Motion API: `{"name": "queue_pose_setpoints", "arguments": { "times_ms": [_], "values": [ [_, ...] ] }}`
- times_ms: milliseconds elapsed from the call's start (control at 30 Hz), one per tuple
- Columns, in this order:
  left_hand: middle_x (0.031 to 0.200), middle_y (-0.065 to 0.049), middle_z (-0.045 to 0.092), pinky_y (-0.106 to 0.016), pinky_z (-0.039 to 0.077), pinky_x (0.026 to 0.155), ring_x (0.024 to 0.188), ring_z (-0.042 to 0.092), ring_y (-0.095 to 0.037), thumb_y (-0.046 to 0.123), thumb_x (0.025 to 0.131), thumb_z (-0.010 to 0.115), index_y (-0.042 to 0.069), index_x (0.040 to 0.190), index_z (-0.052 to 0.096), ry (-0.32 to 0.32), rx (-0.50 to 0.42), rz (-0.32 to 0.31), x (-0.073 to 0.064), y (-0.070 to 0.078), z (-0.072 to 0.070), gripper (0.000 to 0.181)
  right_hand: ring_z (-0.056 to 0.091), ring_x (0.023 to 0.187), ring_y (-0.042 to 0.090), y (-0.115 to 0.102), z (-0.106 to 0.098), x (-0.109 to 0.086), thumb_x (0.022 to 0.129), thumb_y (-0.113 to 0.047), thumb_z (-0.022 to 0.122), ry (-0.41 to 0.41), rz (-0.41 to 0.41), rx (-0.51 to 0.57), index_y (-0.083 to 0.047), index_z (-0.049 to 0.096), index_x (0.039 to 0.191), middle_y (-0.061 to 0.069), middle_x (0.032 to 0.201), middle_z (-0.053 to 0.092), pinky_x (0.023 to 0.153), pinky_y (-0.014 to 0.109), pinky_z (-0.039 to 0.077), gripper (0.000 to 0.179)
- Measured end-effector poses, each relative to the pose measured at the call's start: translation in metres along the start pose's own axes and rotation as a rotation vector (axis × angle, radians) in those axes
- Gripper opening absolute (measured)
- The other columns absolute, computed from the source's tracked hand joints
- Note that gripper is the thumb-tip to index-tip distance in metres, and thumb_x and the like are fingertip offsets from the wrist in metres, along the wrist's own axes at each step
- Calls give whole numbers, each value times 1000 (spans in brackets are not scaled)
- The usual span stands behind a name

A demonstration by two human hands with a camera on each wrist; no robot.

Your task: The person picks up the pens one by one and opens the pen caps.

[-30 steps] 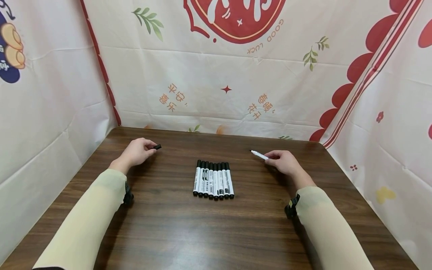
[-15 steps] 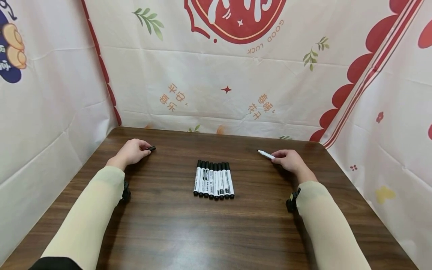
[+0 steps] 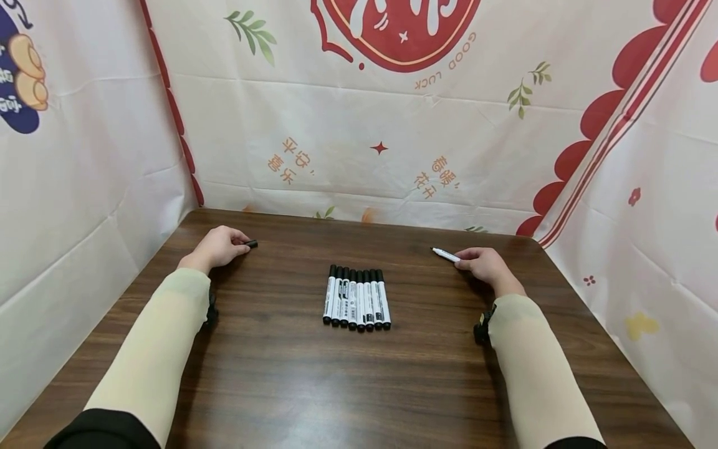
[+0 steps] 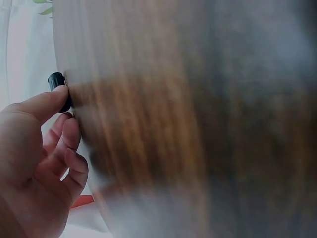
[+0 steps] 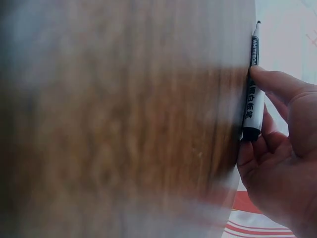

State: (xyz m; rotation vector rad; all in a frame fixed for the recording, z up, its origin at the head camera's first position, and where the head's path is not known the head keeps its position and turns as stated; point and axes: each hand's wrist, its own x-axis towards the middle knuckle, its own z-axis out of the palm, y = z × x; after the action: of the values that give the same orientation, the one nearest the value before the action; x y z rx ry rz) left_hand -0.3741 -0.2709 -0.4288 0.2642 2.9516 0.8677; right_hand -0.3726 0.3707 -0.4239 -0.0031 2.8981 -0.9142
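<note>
Between thumb and fingers of the left hand (image 3: 219, 247), a black cap (image 3: 252, 244) is pinched, one end jutting past the grip. Well apart, the right hand (image 3: 485, 266) pinches an uncapped marker (image 3: 447, 254), tip angled toward the left hand's side. Between both hands, nearer the body, capped markers (image 3: 356, 300) lie side by side on the table (image 3: 280, 386).

Marker row (image 3: 360, 302) on brown table (image 3: 269, 368)
</note>
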Motion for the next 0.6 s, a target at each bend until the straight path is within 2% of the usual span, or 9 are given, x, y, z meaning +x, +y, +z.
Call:
{"name": "queue_pose_setpoints", "arguments": {
  "times_ms": [167,367,600],
  "values": [
    [116,-17,76,-42,51,90,100,64,-29,21,109,69,1,133,76,-10,-9,-27,2,-2,-2,32,56,129,41,-2,-1,2,109,-24,69,-13,12,10,1,68,144,29,147,64,115,59,44,43],
    [115,-16,77,-30,53,73,82,68,-18,22,109,70,2,135,74,-23,-71,-74,4,-5,-4,34,54,134,42,4,-3,10,109,-24,68,-34,30,25,1,65,148,30,151,62,120,60,41,46],
    [125,-18,78,-30,52,74,82,69,-16,26,110,69,6,141,73,-43,-105,-117,5,-6,-5,37,55,130,40,10,-3,11,109,-25,69,-25,59,50,0,65,148,30,150,63,117,57,42,47]
  ]
}}
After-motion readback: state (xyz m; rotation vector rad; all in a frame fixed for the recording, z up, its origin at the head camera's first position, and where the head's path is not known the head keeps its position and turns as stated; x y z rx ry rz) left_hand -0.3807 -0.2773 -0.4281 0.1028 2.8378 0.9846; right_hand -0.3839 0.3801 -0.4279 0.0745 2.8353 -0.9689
